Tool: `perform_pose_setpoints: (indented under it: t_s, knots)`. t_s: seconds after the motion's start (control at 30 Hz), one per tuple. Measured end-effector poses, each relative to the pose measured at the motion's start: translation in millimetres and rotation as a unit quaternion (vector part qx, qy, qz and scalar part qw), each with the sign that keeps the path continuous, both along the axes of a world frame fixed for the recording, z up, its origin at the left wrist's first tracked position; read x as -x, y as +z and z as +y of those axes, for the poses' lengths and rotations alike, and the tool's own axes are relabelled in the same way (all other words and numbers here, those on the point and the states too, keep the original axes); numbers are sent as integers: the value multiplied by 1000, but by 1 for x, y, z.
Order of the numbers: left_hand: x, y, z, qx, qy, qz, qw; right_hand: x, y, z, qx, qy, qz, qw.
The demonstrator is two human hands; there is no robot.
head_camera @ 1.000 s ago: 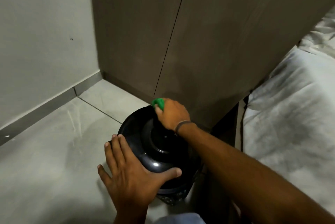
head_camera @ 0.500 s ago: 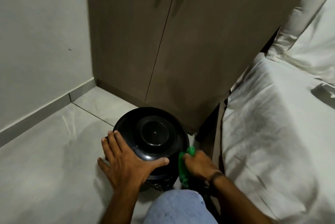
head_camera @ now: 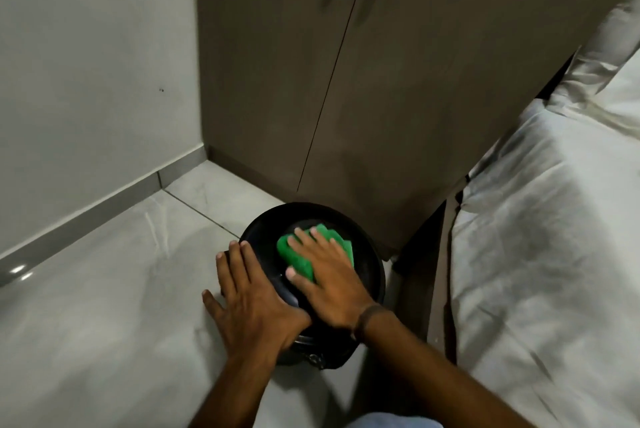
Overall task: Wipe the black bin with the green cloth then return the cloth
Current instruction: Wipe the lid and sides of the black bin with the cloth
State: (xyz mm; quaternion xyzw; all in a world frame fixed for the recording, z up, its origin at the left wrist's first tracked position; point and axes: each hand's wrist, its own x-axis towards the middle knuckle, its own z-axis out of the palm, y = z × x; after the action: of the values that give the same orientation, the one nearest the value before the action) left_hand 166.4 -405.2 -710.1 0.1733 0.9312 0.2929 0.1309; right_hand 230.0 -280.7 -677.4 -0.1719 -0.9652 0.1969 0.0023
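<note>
Black bin (head_camera: pixel 367 275): round, glossy lid, standing on pale tiled floor (head_camera: pixel 104 289) in front of brown cupboard (head_camera: pixel 311 81), beside bed with white sheet (head_camera: pixel 536 237). Lid closed, recessed centre largely covered.

Green cloth (head_camera: pixel 298 254): bunched, lying on top of lid, pressed flat beneath palm and fingers; edges showing at left and far side of fingers.

Right hand (head_camera: pixel 325 278): laid flat over cloth on lid, fingers spread and extended, not curled into a grasp; dark band on wrist.

Left hand (head_camera: pixel 252 303): open, fingers spread, palm resting against near-left rim and side of bin; thumb tucked toward right hand, touching or nearly touching it.

Cupboard: two doors, dark handles at top edge of view.

Wall (head_camera: pixel 86 63): plain, pale, grey skirting at base.
</note>
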Motion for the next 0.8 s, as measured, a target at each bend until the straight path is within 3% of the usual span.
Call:
perform_pose_setpoints:
  t_s: [0.07, 0.2, 0.3, 0.37, 0.47, 0.6, 0.7, 0.8]
  knots:
    - [-1, -1, 0, -1, -5, 5, 1000, -41, -10, 6, -16, 18, 22, 999]
    - [-1, 3, -1, -8, -14, -40, 999, -14, 3, 49, -64, -143, 21, 987]
    - [1, -4, -1, -3, -12, 3, 1000, 31, -2, 7, -23, -22, 16, 999]
    - [1, -7, -2, 9, -10, 36, 999, 6, -12, -13, 25, 66, 22, 997]
    - [4, -2, -2, 4, -34, -2, 999, -37, -9, 20, 15, 12, 25, 999]
    - [12, -4, -7, -17, -69, -21, 997, 37, 2, 60, -21, -88, 24, 996]
    - [20, -4, -13, -5, -97, -19, 995, 100, 3, 51, -27, -41, 18, 999]
    - [19, -1, -15, 11, -103, -13, 995, 101, -8, 20, -48, 55, 11, 997]
